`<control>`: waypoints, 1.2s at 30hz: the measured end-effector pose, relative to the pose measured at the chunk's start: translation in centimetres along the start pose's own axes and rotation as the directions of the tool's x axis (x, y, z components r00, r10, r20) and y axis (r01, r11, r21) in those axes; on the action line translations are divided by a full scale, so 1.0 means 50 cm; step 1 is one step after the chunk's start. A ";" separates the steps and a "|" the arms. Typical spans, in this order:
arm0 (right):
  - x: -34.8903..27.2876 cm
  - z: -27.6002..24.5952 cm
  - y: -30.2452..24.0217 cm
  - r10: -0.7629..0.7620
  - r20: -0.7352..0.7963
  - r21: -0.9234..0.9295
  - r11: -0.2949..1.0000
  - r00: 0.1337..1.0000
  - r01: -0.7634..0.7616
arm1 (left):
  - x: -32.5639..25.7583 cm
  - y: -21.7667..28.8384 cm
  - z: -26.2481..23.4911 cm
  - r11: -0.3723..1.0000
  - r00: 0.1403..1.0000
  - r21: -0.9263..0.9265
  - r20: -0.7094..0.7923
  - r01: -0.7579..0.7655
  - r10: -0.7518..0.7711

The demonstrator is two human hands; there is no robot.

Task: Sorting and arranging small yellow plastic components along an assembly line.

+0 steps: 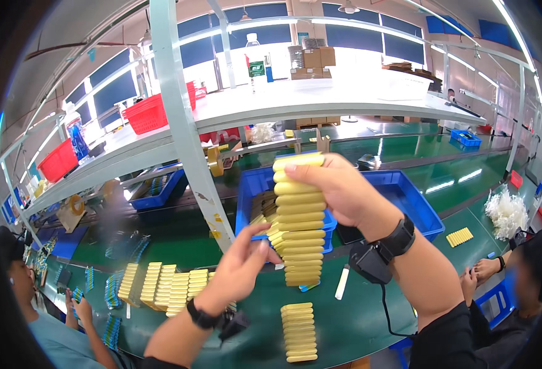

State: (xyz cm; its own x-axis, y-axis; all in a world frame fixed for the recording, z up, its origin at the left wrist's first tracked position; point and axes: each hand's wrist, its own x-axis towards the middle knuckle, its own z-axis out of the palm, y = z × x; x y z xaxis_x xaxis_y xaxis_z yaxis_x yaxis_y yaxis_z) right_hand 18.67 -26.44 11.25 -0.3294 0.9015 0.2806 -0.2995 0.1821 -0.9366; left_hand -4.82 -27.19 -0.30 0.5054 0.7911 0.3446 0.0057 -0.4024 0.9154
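The right hand (338,190) gripped the top of a tall stack of yellow bars (298,221), fingers clenched around its upper end, holding it raised above the green tabletop (357,320). The left hand (243,264) steadied the stack's lower part, fingers curled against its side. Below lay another yellow row (300,332) near the tabletop's near edge, with more yellow rows (160,286) leftward and a blue bin (406,197) behind.

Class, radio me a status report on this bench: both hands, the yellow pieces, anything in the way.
Right hand grips top of tall stack of yellow pieces, lifted. Left hand steadies its lower side. Short yellow stack lies on green bench below. White stick beside it.
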 end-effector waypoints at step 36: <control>-0.383 0.164 0.317 0.333 -0.289 0.017 0.939 0.897 -0.344 | -0.107 -0.134 0.032 0.562 0.992 -0.826 -0.038 0.034 -0.117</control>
State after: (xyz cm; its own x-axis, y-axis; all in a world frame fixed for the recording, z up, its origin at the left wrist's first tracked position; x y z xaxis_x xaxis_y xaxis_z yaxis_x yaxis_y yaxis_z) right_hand 12.87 -44.03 -7.25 -0.1363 0.9832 -0.1212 -0.1830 -0.1452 -0.9723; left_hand -6.18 -29.45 -8.59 0.4682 0.8495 0.2432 -0.6925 0.1818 0.6982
